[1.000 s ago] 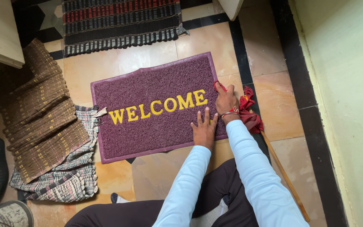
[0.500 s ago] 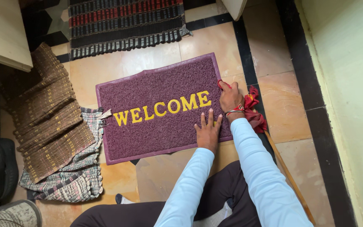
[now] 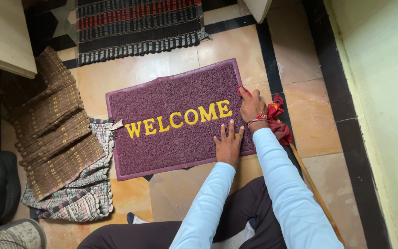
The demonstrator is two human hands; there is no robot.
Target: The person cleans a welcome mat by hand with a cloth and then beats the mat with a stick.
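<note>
A purple doormat (image 3: 176,122) with yellow lettering lies flat on the tiled floor (image 3: 130,80), its long axis running from about 8 o'clock up toward 2 o'clock, the lettering climbing the same way and reading upright from the person's side. The left hand (image 3: 229,145) presses palm down, fingers spread, on the mat's near right corner, gripping nothing. The right hand (image 3: 253,107) sits at the mat's right edge, at 3 o'clock, fingertips curled over the border in a narrow grip on that edge; a red cloth (image 3: 278,121) bunches just beside the wrist, and a wooden stick (image 3: 312,184) runs from it toward 5 o'clock.

Room around the mat is uneven. At 12 o'clock, bare tile separates it from a striped dark rug (image 3: 139,25). At 9 o'clock, its left edge nearly touches a grey woven rag rug (image 3: 81,193), which is overlapped by a brown slatted mat (image 3: 51,124). At 3 o'clock, a black tile border (image 3: 272,69) and more bare tile reach toward a pale green wall (image 3: 383,92). At 6 o'clock, the near edge lies close to the person's dark-trousered legs (image 3: 162,230).
</note>
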